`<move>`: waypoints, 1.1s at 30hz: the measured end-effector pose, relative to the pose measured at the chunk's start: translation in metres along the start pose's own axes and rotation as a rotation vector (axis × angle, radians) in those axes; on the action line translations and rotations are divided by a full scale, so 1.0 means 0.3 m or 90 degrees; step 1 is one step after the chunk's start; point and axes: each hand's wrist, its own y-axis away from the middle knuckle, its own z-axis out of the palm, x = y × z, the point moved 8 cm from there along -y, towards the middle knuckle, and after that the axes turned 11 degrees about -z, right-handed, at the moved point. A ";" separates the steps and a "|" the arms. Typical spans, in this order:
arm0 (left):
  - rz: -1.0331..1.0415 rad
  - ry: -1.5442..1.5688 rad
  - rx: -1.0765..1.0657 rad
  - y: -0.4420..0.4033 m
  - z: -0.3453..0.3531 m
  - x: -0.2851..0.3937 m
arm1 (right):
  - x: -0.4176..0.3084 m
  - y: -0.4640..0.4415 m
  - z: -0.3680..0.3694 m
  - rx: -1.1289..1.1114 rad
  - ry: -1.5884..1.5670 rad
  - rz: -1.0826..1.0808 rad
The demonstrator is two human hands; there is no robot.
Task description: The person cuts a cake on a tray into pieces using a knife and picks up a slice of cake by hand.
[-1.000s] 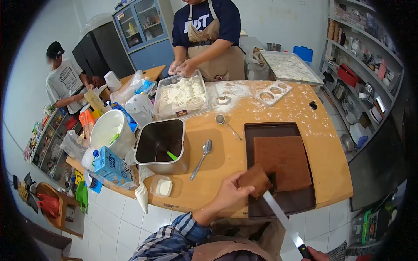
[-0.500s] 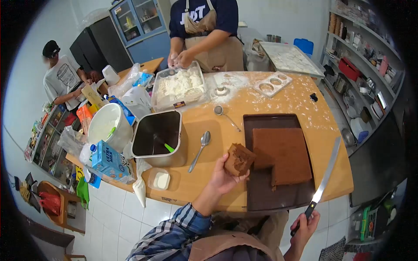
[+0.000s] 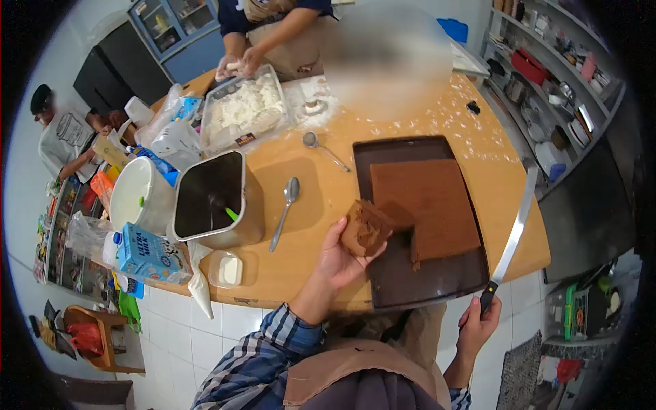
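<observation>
My left hand (image 3: 342, 256) holds up a cut piece of chocolate cake (image 3: 365, 229), its torn, moist side turned toward me. Behind it, a large chocolate sheet cake (image 3: 430, 205) with one corner cut out lies on a dark brown tray (image 3: 437, 287). My right hand (image 3: 476, 324) is closed round the black handle of a long serrated knife (image 3: 514, 239). The blade points up and away, to the right of the tray, touching neither the cake nor the tray in this view.
Left of the tray are a spoon (image 3: 284, 213), a small strainer (image 3: 324, 149), a deep metal tin (image 3: 253, 212), a milk carton (image 3: 147, 256), a piping bag (image 3: 199, 280) and a small tub (image 3: 225, 270). Across the table, a co-worker's hands (image 3: 239, 65) work over a floury container (image 3: 239, 133).
The view has shifted, so the table things sit further left and higher. Both hands keep their holds on the cake piece and the knife. The co-worker's hands have moved apart somewhat.
</observation>
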 end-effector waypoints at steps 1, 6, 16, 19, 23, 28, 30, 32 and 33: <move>0.010 -0.014 0.019 0.005 -0.010 0.002 | -0.006 0.008 0.000 0.004 0.002 0.006; 0.077 -0.076 0.064 0.060 -0.038 0.053 | -0.052 0.037 -0.008 -0.037 0.001 -0.011; 0.109 -0.023 0.151 0.125 -0.140 0.063 | -0.150 0.128 -0.005 -0.215 0.145 -0.003; 0.084 -0.009 0.103 0.109 -0.114 0.037 | -0.205 0.168 -0.025 -0.298 0.170 0.072; 0.025 0.033 0.046 0.085 -0.105 -0.016 | -0.245 0.234 -0.071 -0.369 0.235 0.116; 0.015 0.029 0.073 0.086 -0.114 -0.039 | -0.297 0.289 -0.035 -0.438 0.341 0.087; 0.019 0.026 0.079 0.089 -0.115 -0.036 | -0.303 0.304 -0.018 -0.447 0.370 -0.036; 0.023 0.016 0.081 0.090 -0.115 -0.037 | -0.314 0.310 -0.005 -0.447 0.374 0.009; 0.026 0.012 0.082 0.092 -0.117 -0.037 | -0.320 0.313 0.000 -0.448 0.376 0.032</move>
